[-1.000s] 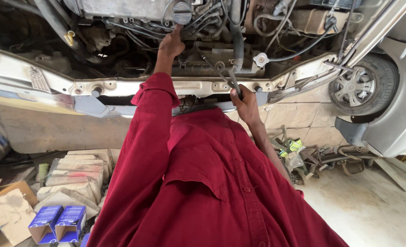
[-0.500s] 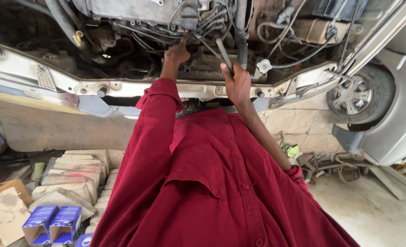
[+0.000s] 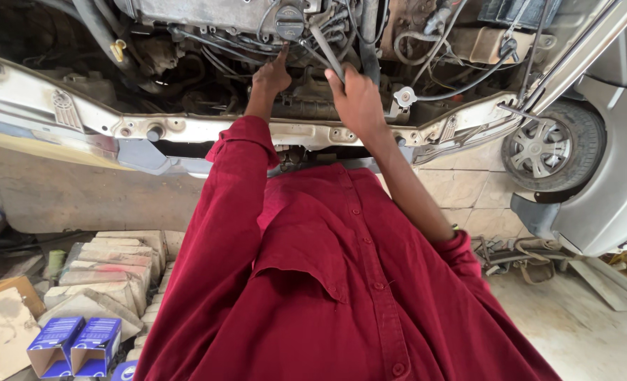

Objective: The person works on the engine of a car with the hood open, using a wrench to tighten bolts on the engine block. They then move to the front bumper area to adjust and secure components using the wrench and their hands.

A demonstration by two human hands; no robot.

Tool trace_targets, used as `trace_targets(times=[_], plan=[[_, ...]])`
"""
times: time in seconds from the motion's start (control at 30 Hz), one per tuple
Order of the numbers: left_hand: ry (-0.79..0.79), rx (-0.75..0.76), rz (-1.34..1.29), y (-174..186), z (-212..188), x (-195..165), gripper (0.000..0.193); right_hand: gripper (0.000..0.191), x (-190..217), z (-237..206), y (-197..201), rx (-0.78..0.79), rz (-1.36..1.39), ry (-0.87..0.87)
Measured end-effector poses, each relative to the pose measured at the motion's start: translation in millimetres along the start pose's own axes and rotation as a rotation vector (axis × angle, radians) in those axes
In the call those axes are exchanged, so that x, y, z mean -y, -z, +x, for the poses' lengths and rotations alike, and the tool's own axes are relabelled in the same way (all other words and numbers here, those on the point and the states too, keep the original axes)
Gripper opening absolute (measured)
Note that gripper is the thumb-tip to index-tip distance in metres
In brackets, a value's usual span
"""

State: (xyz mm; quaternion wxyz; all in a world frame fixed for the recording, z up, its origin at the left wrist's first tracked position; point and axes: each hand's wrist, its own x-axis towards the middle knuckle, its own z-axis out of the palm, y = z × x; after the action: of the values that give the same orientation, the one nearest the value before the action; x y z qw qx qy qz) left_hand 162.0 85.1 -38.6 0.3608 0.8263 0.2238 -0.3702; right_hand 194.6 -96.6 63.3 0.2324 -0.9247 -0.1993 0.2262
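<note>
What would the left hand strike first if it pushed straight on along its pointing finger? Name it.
Probably the round black filler cap on the engine's top. The left hand points up toward it, the fingertip just short of its lower edge among thin cables. Depth is unclear, so it may pass beside it.

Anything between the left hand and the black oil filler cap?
Nothing visible. The left hand points its finger up just below the black oil filler cap, gap open. The right hand grips a metal tool alongside, not across.

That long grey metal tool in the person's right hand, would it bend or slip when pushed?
The long grey metal tool looks like solid steel, so probably stiff and heavy for its width. The right hand grips its lower end; in this grimy engine bay it may be slippery.
</note>
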Motion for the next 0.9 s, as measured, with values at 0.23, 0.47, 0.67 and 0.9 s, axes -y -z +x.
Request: trace_targets(times=[0.23, 0.47, 0.67, 0.9], plan=[[-0.085, -0.103, -0.164, -3.2, -18.6, 9.2, 0.069, 0.044, 37.7, 28.1, 3.5, 0.113, 0.020, -0.001], [-0.367, -0.134, -0.767, -10.2, -53.6, 9.4, 0.046, 0.039, 42.2, 18.8, -17.8, 0.089, -0.012, 0.039], [-0.331, -0.022, -0.947, -32.8, -91.6, 23.4, 0.042, 0.039, 18.3, -27.5, -21.1, -0.054, 0.108, -0.063], [-0.662, 0.005, -0.864, -61.8, -108.1, 1.6, 0.087, 0.037, 17.5, -43.2, -7.7, -0.094, 0.182, -0.053]])
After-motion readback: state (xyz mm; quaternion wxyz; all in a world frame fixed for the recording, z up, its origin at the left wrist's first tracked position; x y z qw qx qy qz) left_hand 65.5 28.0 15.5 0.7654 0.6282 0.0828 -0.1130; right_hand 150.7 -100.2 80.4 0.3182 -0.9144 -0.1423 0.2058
